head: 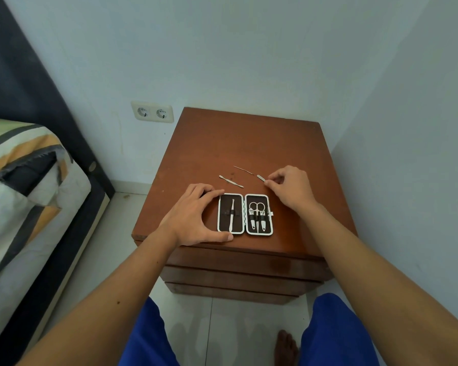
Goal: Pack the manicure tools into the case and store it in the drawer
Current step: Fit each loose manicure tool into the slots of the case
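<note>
The left hand [193, 215] lies spread, fingers and thumb bracing the left edge of the open white-rimmed brown manicure case [245, 214]. The right hand [291, 187] pinches a small flat metal nail file [261, 178] on the brown wooden surface [249, 143]. Beyond, a double-ended metal pusher [231, 181] and thin metal pick [243, 170] lie loose.

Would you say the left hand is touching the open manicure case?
Touching. The head view shows the left hand on the nightstand, its fingertips and thumb resting against the left edge of the open manicure case.
</note>
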